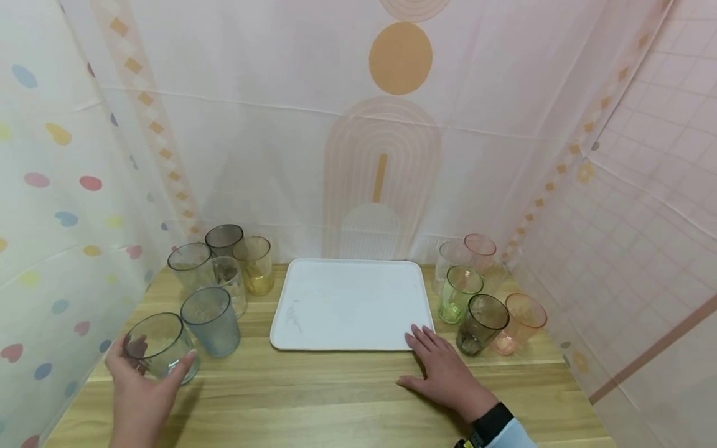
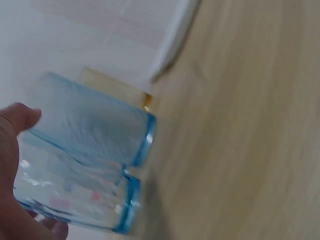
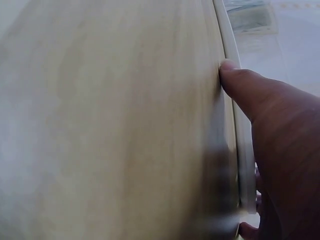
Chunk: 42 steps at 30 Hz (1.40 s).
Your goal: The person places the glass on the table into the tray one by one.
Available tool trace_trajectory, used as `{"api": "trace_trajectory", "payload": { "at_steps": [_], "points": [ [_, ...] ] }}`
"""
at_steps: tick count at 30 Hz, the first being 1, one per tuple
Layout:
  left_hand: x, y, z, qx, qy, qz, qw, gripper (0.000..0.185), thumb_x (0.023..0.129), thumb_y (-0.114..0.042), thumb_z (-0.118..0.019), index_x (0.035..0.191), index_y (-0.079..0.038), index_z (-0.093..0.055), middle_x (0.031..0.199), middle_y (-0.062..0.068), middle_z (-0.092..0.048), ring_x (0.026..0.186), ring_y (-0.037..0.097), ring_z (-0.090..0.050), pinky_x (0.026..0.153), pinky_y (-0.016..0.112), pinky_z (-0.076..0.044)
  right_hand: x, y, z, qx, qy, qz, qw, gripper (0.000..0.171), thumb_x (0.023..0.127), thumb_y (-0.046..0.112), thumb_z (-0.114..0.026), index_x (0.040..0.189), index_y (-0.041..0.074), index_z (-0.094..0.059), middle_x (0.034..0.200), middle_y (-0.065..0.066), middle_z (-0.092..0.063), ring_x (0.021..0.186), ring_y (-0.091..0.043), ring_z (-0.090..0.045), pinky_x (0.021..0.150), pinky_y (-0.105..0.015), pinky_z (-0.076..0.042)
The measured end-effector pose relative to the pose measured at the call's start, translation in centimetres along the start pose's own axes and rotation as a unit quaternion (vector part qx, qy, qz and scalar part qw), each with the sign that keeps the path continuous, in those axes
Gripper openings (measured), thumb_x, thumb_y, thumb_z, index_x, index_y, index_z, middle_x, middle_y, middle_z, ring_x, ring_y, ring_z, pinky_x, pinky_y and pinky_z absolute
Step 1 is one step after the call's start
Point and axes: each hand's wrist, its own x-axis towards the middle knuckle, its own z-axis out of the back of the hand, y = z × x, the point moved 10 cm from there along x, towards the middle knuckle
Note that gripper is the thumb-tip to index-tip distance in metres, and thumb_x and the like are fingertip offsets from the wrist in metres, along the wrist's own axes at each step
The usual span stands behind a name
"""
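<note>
Clear cup (image 1: 159, 344) stands upright at the front left of the table (image 1: 336, 398), just in front of a blue cup (image 1: 211, 320). The left hand (image 1: 140, 389) grips it, thumb on one side and fingers curled round the other. In the left wrist view the clear cup (image 2: 75, 195) lies against the blue cup (image 2: 92, 122), with the thumb (image 2: 17, 120) at its wall.

Behind the blue cup stands a cluster of four more cups (image 1: 224, 261), grey, clear and amber, close together near the left curtain.

A white tray (image 1: 350, 305) lies at the table's centre. The right hand (image 1: 445, 370) rests flat on the table, fingers spread and straight, fingertips touching the tray's front right corner. The right wrist view shows a finger (image 3: 245, 87) against the tray rim (image 3: 239, 140).

Right of the tray stand five cups: green (image 1: 459, 294), dark grey (image 1: 480, 323), orange (image 1: 518, 322), clear (image 1: 450, 258) and pink (image 1: 480, 249), grouped closely.
</note>
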Motion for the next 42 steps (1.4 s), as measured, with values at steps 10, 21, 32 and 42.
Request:
{"api": "trace_trajectory", "payload": {
  "at_steps": [10, 21, 32, 42],
  "points": [
    [0.5, 1.0, 1.0, 0.015, -0.026, -0.001, 0.9995, 0.102, 0.096, -0.034, -0.090, 0.171, -0.024, -0.022, 0.150, -0.012, -0.046, 0.141, 0.020, -0.045, 0.109, 0.008, -0.036, 0.0, 0.0, 0.0, 0.008, 0.007, 0.003, 1.000, 0.099, 0.097, 0.074, -0.071, 0.172, 0.016, -0.043, 0.182, -0.007, -0.030, 0.167, -0.038, -0.024, 0.127, -0.072, -0.029],
    [-2.7, -1.9, -0.3, 0.028, 0.005, -0.070, 0.9971, 0.094, 0.091, -0.023, -0.095, 0.160, -0.019, -0.032, 0.136, -0.015, -0.047, 0.123, 0.003, -0.048, 0.089, 0.012, -0.038, -0.2, 0.4, 0.6, 0.011, 0.000, 0.011, 1.000, 0.097, 0.098, 0.070, -0.074, 0.170, 0.012, -0.045, 0.180, -0.011, -0.032, 0.166, -0.042, -0.027, 0.125, -0.074, -0.031],
    [-6.8, -7.3, -5.4, -0.029, 0.123, -0.244, 0.9614, 0.092, 0.084, 0.012, -0.090, 0.155, -0.005, -0.034, 0.137, -0.001, -0.052, 0.121, 0.008, -0.057, 0.099, 0.007, -0.046, -0.2, 0.4, 0.6, 0.014, 0.005, 0.009, 1.000, 0.098, 0.098, 0.071, -0.073, 0.170, 0.011, -0.045, 0.180, -0.012, -0.032, 0.166, -0.043, -0.026, 0.124, -0.076, -0.030],
    [-7.5, -9.1, -10.9, -0.045, 0.185, -0.260, 0.9467, 0.090, 0.084, 0.002, -0.095, 0.155, 0.002, -0.039, 0.139, 0.015, -0.059, 0.124, 0.012, -0.059, 0.105, 0.008, -0.042, 0.0, 0.3, 0.5, 0.004, 0.004, 0.010, 1.000, 0.099, 0.098, 0.073, -0.071, 0.171, 0.014, -0.043, 0.181, -0.010, -0.030, 0.167, -0.041, -0.025, 0.125, -0.074, -0.031]
  ]
}}
